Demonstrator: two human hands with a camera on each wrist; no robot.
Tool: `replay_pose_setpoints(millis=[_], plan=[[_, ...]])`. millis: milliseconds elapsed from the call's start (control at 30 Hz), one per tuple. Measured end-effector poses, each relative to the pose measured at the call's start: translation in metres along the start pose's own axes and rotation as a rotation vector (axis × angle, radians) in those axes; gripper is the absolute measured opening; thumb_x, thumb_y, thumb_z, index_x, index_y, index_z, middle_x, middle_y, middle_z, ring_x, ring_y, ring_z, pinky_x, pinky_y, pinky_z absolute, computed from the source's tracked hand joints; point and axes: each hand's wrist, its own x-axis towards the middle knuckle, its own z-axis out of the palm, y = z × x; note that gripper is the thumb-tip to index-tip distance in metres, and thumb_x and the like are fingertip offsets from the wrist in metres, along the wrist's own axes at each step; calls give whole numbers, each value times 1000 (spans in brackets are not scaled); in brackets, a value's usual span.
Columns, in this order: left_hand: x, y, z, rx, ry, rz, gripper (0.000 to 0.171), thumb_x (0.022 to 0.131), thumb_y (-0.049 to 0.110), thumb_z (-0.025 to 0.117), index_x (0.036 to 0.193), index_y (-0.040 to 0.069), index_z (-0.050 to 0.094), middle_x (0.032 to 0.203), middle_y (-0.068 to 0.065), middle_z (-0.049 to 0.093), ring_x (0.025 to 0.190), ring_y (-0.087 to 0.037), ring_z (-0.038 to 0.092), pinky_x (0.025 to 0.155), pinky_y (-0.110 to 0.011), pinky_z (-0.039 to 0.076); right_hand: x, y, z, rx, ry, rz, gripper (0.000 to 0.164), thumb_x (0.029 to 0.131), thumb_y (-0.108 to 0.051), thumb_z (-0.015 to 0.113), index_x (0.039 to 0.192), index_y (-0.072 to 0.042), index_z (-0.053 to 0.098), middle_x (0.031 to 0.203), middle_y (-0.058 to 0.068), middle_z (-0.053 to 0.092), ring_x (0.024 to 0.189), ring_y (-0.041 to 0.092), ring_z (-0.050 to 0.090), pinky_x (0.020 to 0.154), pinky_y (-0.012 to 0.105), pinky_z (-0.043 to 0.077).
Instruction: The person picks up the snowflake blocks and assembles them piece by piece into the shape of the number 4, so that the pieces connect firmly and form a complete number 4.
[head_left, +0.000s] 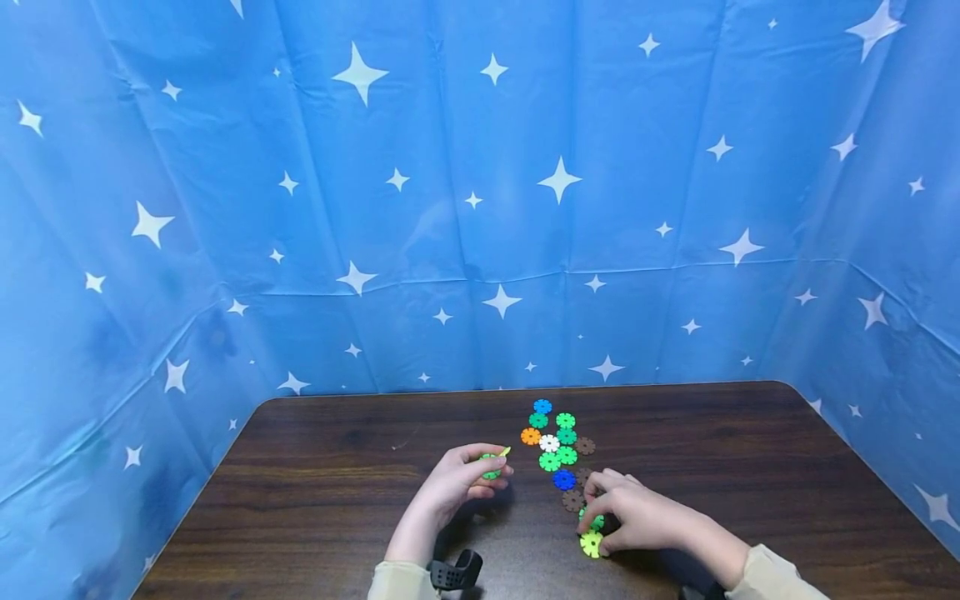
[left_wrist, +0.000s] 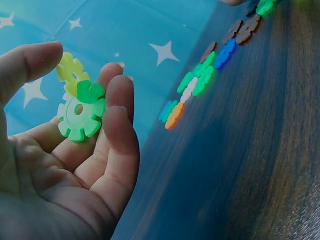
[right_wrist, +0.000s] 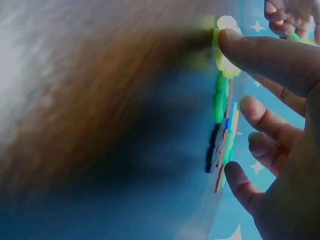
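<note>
My left hand [head_left: 459, 482] is raised above the table and holds a green notched disc [left_wrist: 82, 116] with a yellow notched disc [left_wrist: 70, 70] joined to it at an angle. In the left wrist view, the thumb tip meets the yellow disc and the fingers curl behind the green one. My right hand [head_left: 637, 514] is low over the table. Its thumb touches a flat yellow notched disc [head_left: 591, 545], while the other fingers spread loosely over a green disc [head_left: 592, 518], partly hidden beneath them.
A loose trail of notched discs lies up the table: brown [head_left: 573, 501], dark blue [head_left: 564, 479], white [head_left: 549, 443], orange [head_left: 530, 436], light blue [head_left: 542, 406] and several greens. Behind the dark wooden table [head_left: 322, 500] hangs a blue curtain [head_left: 450, 233] with white stars.
</note>
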Motion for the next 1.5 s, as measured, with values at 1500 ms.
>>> replay_pose_setpoints(millis=[1500], plan=[[5, -2, 4, 86, 60, 30, 42, 91, 28, 69, 120, -2, 63, 93, -10, 71, 78, -21, 66, 55, -20, 45, 98, -23, 6, 1098, 534, 302, 34, 95, -10, 63, 120, 13, 58, 94, 11, 66, 66, 16, 65, 67, 31, 57]])
